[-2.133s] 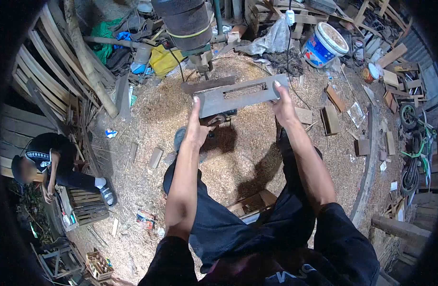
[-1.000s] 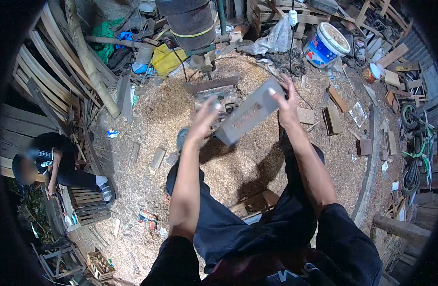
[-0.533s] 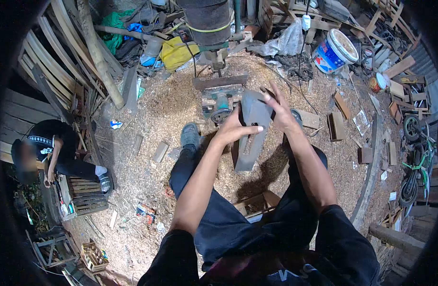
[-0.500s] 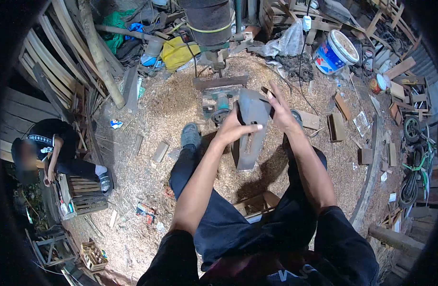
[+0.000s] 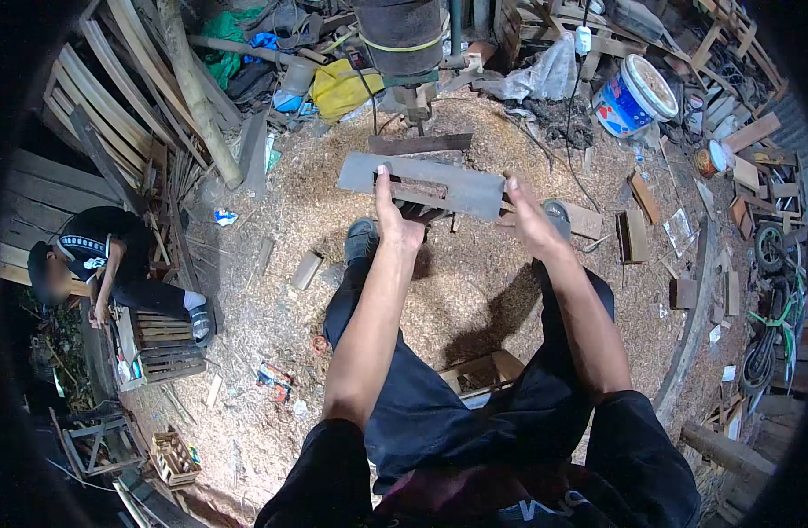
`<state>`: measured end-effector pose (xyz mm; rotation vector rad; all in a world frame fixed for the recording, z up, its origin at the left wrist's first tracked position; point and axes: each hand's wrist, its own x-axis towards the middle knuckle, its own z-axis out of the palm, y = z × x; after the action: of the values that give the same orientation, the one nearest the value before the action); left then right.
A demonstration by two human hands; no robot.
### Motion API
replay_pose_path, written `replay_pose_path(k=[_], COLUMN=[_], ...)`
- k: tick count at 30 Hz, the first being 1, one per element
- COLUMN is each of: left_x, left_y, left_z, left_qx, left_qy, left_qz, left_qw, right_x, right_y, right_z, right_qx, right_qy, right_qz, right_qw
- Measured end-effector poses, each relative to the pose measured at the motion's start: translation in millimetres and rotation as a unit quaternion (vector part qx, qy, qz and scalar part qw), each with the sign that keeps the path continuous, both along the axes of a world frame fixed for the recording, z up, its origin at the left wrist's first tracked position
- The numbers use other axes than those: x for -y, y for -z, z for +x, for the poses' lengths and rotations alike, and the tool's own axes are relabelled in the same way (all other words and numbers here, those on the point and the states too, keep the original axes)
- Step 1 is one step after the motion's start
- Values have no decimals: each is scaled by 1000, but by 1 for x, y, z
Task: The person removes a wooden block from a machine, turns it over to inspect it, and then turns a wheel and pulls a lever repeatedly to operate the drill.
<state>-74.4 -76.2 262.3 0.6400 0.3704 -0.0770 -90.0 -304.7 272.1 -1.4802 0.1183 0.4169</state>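
- Two legs in dark pants (image 5: 413, 378) are at the bottom middle of the frame. A wooden box (image 5: 503, 363) with an open top sits between them.
- The left hand (image 5: 399, 222) is in the middle of the frame. Its thumb is pressed flat on a grey block (image 5: 466, 189), by the left end of a long slot. The other fingers go under the block and are mostly hidden. So this hand is clamped on the block.
- The right hand (image 5: 533, 227) pinches the block's right end. Its thumb is up at the edge and its fingers curl below. I cannot see how far apart those fingers are.
- The block is held up, a bit above the middle of the frame. It lies sideways, with its right end a little lower in the frame, and the slot shows.
- Half a second ago the block pointed down the frame, and the right hand's fingers were spread at its top. Now it is turned sideways, with a hand toward each end. The whole view has slid a little to the right too.
- A dark wooden bar (image 5: 422, 143) is just past the block.
- Behind that, at the top middle, is a big dark machine (image 5: 400, 40) with a yellow band.
- A yellow cloth (image 5: 341, 91) is left of the machine. A blue and white bucket (image 5: 628, 101) is at the upper right.
- Another person (image 5: 113, 255) sits at the left side.
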Motion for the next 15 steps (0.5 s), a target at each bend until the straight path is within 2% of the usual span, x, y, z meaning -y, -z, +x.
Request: replay_pose_path(k=[4, 6, 8, 13, 15], left_x=[15, 16, 16, 5, 4], left_y=[-13, -11, -10, -27, -29], left_z=[-8, -7, -8, -14, -15], left_qx=[-7, 7, 21, 43, 80], left_qy=[-51, -44, -35, -9, 31], left_qz=[18, 30, 26, -69, -54], left_qw=[998, 999, 999, 997, 995], right_x=[-20, -19, -17, -9, 0], right_y=[7, 1, 6, 5, 4], right_z=[-2, 1, 9, 23, 29], right_qx=[63, 111, 104, 113, 122], right_qy=[31, 20, 33, 60, 47], right_qz=[40, 18, 39, 128, 163], right_qw=[997, 993, 993, 983, 978])
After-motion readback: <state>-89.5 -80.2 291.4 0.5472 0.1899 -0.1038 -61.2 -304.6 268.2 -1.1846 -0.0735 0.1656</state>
